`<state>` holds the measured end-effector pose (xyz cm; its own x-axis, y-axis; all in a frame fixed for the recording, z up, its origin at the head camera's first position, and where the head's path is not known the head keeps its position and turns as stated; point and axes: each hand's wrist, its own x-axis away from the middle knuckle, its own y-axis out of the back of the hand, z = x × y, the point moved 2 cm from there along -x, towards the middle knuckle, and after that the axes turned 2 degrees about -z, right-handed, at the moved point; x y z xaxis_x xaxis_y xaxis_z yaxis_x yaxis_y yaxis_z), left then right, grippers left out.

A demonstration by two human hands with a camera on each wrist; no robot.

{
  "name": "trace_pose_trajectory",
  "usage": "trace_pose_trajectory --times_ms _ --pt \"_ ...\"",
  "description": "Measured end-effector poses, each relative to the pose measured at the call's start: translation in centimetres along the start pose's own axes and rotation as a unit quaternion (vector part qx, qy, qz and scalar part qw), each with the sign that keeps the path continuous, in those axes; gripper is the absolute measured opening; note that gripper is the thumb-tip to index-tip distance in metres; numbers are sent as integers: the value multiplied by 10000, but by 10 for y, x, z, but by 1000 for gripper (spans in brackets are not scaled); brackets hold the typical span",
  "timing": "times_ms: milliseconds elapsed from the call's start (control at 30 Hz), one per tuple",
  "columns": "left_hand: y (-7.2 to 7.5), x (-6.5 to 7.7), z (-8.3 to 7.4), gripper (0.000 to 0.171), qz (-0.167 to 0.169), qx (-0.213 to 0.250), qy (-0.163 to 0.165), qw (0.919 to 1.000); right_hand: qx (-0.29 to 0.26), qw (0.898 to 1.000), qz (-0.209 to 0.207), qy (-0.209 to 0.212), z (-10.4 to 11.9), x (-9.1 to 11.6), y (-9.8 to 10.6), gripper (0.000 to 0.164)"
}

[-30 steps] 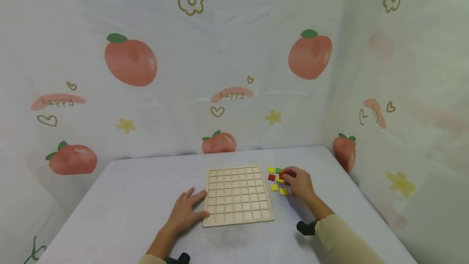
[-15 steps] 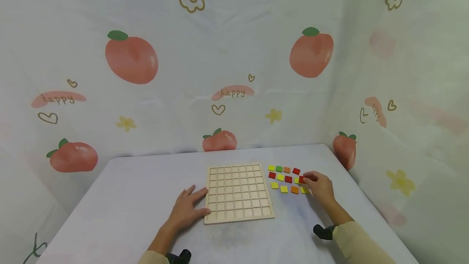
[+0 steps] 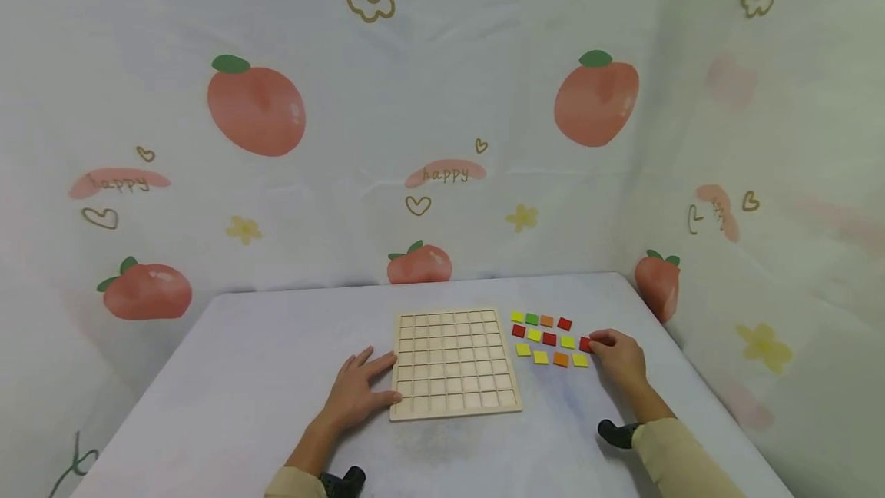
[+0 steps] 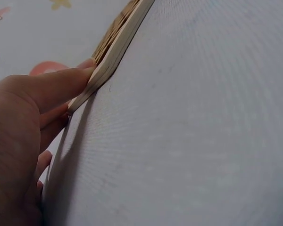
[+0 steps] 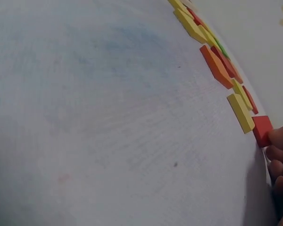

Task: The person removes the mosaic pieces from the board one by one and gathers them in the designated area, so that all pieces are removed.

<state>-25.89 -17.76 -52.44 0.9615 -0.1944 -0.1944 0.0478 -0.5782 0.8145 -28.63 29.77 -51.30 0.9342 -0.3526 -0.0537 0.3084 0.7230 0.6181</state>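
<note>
A pale wooden grid board [image 3: 456, 363], its square cells bare, lies flat on the table. Along its left edge rests my left hand [image 3: 356, 394], fingers spread, with the thumb touching the rim near the front corner. In the left wrist view that thumb [image 4: 66, 84] lies against the board's edge [image 4: 111, 59]. To the right of the board my right hand [image 3: 621, 360] pinches a red square tile [image 3: 585, 344] at the end of the middle row of tiles. The right wrist view shows this red tile [image 5: 262, 130] tilted, the thumb and fingertips on its right side.
Loose flat tiles lie in rough rows between the board and my right hand, among them a green tile [image 3: 531, 319], an orange tile [image 3: 561, 359] and a yellow tile [image 3: 580, 360]. A white cloth with fruit prints [image 3: 311, 214] hangs behind and to the right of the table [image 3: 276, 360].
My right hand has carried the red tile rightward from over the tiles to the right end of the middle row, uncovering those beneath. The left hand stays at the board.
</note>
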Motion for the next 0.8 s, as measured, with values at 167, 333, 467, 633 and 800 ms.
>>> trace_pose_trajectory --times_ms 167,333,467,633,800 --pt "-2 -1 -2 77 -18 27 -46 10000 -24 9996 -165 -217 -3 0 5 24" --pt "-2 0 -3 77 -13 24 6 10000 -129 9997 -2 -208 -3 3 10 28" --pt "-2 4 -3 75 30 112 31 9999 -101 9993 357 -64 -4 6 17 32" --pt "-2 8 -6 72 97 234 -132 9996 147 9962 827 249 -12 11 31 35" --pt "-2 10 -5 70 149 356 -368 9986 1070 9864 817 942 -14 11 46 37"
